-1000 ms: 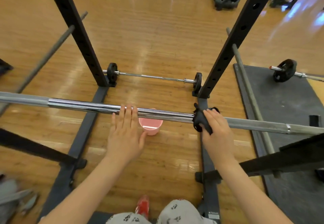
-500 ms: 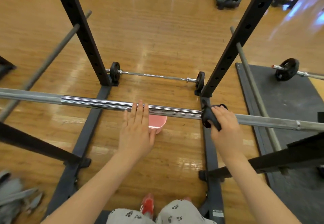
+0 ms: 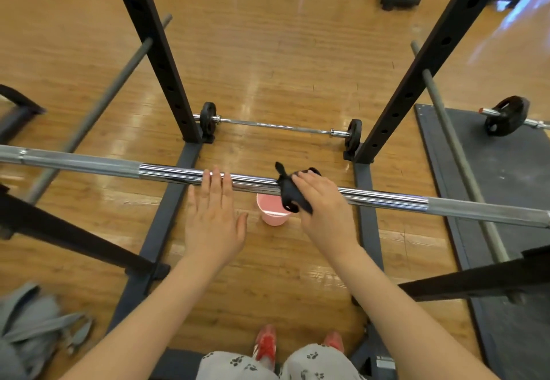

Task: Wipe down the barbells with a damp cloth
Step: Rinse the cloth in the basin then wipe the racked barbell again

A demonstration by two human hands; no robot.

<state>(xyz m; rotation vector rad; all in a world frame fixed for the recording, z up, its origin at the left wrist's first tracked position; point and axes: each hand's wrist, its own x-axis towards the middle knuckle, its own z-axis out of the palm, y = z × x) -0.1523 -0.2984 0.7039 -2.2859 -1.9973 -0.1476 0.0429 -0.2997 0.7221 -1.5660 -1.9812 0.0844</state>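
A chrome barbell [image 3: 166, 171] runs across the view from left to right, held up off the wooden floor [image 3: 268, 52] within a black rack [image 3: 148, 37]. The right hand [image 3: 324, 210] wraps a black cloth [image 3: 287, 192] over the bar, its grip closed on the cloth, with fingers curled across the top of the bar and the fabric bunched to the left of and under the palm; a loose end hangs below. The left hand [image 3: 214, 216] lies just beside it to the left, fingers straight and together, fingertips resting on the bar, grip open. Between the two hands, on the floor beneath the bar, stands a pink bucket [image 3: 272, 211], possibly holding water, though the view is too poor to tell. A second barbell [image 3: 279, 126] with small black plates lies on the floor farther back, between the rack's uprights.
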